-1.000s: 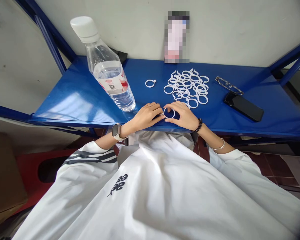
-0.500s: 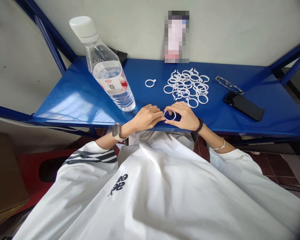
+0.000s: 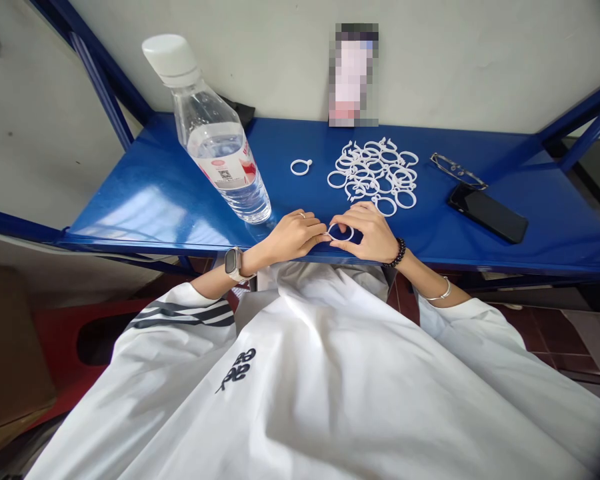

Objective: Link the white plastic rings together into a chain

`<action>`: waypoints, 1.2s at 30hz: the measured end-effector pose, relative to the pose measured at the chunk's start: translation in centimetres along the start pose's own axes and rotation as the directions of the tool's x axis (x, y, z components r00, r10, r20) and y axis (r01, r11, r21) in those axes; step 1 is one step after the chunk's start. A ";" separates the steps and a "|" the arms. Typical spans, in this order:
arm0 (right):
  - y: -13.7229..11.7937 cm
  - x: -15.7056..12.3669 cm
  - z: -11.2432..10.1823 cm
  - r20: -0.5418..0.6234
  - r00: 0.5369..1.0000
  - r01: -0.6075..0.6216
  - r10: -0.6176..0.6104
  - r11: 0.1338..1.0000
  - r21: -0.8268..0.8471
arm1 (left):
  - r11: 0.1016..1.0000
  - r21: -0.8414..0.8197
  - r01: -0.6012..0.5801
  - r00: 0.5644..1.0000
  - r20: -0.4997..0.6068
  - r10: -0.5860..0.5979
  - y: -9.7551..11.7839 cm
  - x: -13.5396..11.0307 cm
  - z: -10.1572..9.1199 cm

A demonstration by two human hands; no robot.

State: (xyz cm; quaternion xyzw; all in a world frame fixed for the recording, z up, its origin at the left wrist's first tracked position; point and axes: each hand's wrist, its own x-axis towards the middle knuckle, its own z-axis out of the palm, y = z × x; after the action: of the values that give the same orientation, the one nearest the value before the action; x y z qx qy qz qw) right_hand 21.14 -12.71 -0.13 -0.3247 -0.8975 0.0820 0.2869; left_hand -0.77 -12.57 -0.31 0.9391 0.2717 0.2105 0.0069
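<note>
Since the earliest frame, the white ring (image 3: 353, 233) between the two hands has slid slightly toward the right and nearer the person; the pile, bottle and phone stay in place. Left grip (image 3: 297, 235) is pinching the ring's left end with thumb and fingertips, hiding the small part there. Right grip (image 3: 373, 233) is curled about the same ring, thumb along the lower side and forefinger bent over the upper side, so both are grasping it. It is just over the near edge of the blue surface (image 3: 280, 143), in front of the person's white shirt (image 3: 320, 373).

Just beyond the right grip lies a loose pile of white rings (image 3: 375, 170), many overlapping. One single ring (image 3: 300, 175) lies apart, to the left of that pile. On the far left a water bottle (image 3: 220, 153) stands upright, partly filled, with its white cap (image 3: 170, 59) on. To the right of the pile are a pair of glasses (image 3: 457, 170) and a dark phone (image 3: 487, 213) lying close together. At the back, a pixelated upright object (image 3: 353, 77) leans against the wall (image 3: 455, 60).
</note>
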 end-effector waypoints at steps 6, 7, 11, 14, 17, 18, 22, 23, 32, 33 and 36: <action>-0.2 0.0 -0.1 -0.001 1.000 -0.024 0.024 1.000 -0.007 | 1.000 0.014 0.021 1.000 0.009 -0.021 -0.1 -0.1 0.3; -0.3 0.1 -0.1 0.000 1.000 -0.028 0.028 1.000 -0.011 | 0.999 0.022 0.024 1.000 0.006 -0.025 -0.2 -0.2 0.4; -0.3 0.0 0.0 -0.007 1.000 -0.030 0.030 0.999 -0.023 | 0.998 0.049 0.027 1.000 -0.013 -0.026 -0.3 -0.3 0.7; -0.4 0.0 0.1 -0.030 0.999 -0.030 0.029 0.999 -0.032 | 0.997 0.078 0.020 0.999 -0.035 -0.018 -0.3 -0.3 0.8; -0.4 -0.1 0.2 -0.027 0.999 -0.042 0.041 0.998 -0.036 | 0.993 0.121 0.007 0.998 -0.058 0.000 -0.2 -0.3 0.9; -0.4 -0.1 0.2 -0.023 0.999 -0.045 0.044 0.998 -0.037 | 0.991 0.132 0.005 0.998 -0.062 0.004 -0.2 -0.4 0.9; -0.5 -0.1 0.1 -0.027 0.999 -0.043 0.042 0.998 -0.042 | 0.989 0.146 0.014 0.998 -0.060 -0.005 -0.2 -0.4 1.0; -0.5 0.0 0.1 -0.027 0.999 -0.045 0.044 0.998 -0.042 | 0.989 0.144 0.016 0.998 -0.058 -0.008 -0.2 -0.4 1.0; -0.6 0.3 0.0 -0.101 0.986 -0.132 0.133 0.991 0.020 | 0.988 0.103 0.119 0.983 -0.149 -0.103 -0.1 -0.4 0.8; -0.6 0.3 0.0 -0.115 0.984 -0.136 0.139 0.990 0.035 | 0.987 0.098 0.130 0.981 -0.161 -0.113 0.0 -0.3 0.8; -0.5 0.2 -0.1 -0.124 0.983 -0.127 0.135 0.989 0.076 | 0.986 0.086 0.144 0.978 -0.163 -0.128 0.1 -0.4 0.8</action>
State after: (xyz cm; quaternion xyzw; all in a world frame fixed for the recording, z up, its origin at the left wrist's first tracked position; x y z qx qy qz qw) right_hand 20.76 -12.97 0.23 -0.3779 -0.8504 0.1098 0.3492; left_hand -0.77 -12.77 -1.18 0.8979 0.3450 0.2693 -0.0459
